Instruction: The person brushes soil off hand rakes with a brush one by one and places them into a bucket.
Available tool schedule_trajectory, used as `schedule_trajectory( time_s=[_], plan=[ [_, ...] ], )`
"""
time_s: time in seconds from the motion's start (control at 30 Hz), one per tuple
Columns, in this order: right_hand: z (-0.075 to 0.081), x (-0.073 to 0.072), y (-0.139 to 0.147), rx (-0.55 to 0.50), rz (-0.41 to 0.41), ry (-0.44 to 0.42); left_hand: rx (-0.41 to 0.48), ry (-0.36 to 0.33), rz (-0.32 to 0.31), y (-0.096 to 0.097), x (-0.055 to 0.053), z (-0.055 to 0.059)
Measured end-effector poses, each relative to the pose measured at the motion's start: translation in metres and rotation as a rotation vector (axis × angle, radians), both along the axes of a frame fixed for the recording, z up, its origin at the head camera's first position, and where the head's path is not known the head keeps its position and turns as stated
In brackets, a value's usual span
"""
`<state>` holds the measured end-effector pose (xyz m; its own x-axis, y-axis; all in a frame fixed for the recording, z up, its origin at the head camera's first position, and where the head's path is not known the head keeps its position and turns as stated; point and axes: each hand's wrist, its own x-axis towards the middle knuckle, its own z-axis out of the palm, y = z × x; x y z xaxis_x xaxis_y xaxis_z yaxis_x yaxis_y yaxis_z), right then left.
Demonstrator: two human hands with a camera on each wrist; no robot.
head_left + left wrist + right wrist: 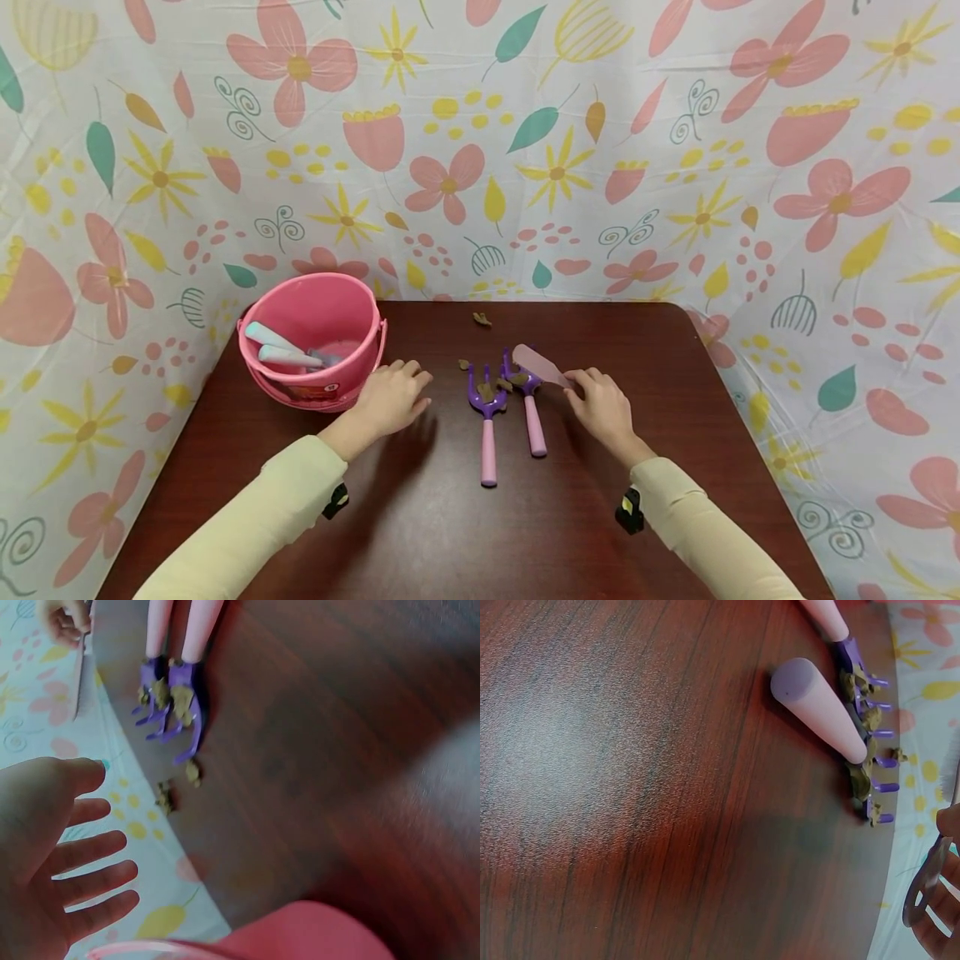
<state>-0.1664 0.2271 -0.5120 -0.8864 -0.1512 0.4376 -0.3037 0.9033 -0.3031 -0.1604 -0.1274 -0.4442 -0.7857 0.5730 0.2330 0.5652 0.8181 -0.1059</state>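
My right hand (pixel 603 408) grips a small pink hand brush (pixel 538 365) by its handle, holding it above the forks. Pale bristles show under the brush in the right wrist view, and its dark handle end (pixel 926 883) has a hole. Two toy garden forks with purple tines and pink handles lie on the table: a left fork (pixel 488 425) and a right fork (pixel 533 417). Brown crumpled bits (pixel 182 703) lie on and around their tines. My left hand (pixel 390 398), fingers spread and holding nothing, hovers beside the pink bucket (pixel 315 379).
Inside the bucket lean two tools with light blue handles (pixel 288 357). One brown bit (pixel 482 319) lies near the back edge of the dark wooden table (pixel 450 542). A flower-patterned cloth (pixel 480 150) hangs behind and along both sides.
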Motion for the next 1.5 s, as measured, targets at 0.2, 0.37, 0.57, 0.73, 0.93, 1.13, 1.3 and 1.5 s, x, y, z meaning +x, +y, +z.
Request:
schedule_trajectory(
  time_s=[0.2, 0.37, 0.57, 0.73, 0.93, 1.13, 1.3, 1.5],
  plan=[
    [-0.001, 0.001, 0.001, -0.001, 0.001, -0.007, 0.003, -0.071, -0.007, 0.009, 0.004, -0.015],
    [-0.001, 0.001, 0.002, -0.004, -0.003, -0.009, 0.036, -0.118, 0.009, 0.017, 0.006, -0.026],
    [-0.001, 0.002, 0.001, -0.004, 0.000, -0.014, 0.046, -0.148, 0.033, 0.025, 0.008, -0.040],
    [-0.003, 0.002, 0.001, -0.002, 0.002, -0.002, 0.026, -0.185, 0.067, 0.032, 0.010, -0.048],
    [-0.004, 0.002, 0.000, -0.005, 0.005, 0.009, 0.059, -0.205, 0.104, 0.044, 0.010, -0.055],
    [-0.005, 0.003, 0.000, -0.011, 0.009, -0.004, 0.066, -0.224, 0.121, 0.057, 0.010, -0.060],
    [-0.006, 0.003, 0.000, -0.012, 0.002, -0.006, 0.054, -0.247, 0.151, 0.072, 0.013, -0.065],
    [-0.008, 0.004, 0.001, -0.007, 0.009, 0.005, 0.096, -0.347, 0.186, 0.089, 0.019, -0.074]
  ],
)
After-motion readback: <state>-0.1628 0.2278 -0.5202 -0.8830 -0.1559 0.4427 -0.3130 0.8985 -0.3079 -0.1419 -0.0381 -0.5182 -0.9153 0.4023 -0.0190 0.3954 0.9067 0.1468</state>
